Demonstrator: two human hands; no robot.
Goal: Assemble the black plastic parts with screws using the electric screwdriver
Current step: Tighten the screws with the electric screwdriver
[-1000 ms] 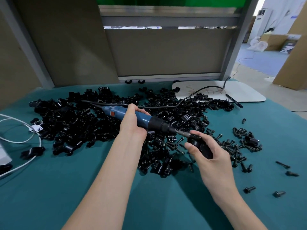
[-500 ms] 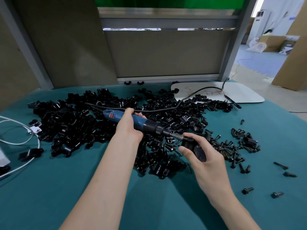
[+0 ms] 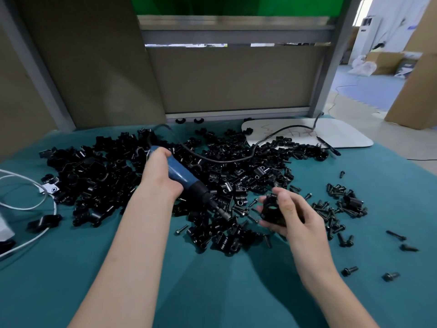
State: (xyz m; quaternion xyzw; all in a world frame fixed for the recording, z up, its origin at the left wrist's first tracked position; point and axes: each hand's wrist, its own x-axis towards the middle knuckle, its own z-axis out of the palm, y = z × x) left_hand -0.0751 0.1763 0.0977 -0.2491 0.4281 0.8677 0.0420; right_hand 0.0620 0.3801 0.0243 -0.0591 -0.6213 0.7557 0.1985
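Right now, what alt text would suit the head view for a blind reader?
A left hand grips a blue electric screwdriver; the right hand holds a black plastic part, above a pile of such parts on a teal table.

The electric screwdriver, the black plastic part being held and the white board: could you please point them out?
electric screwdriver (image 3: 181,173): head view, on its blue body.
black plastic part (image 3: 269,215): head view, on its front face below the hole.
white board (image 3: 343,136): head view, on its bare right half.
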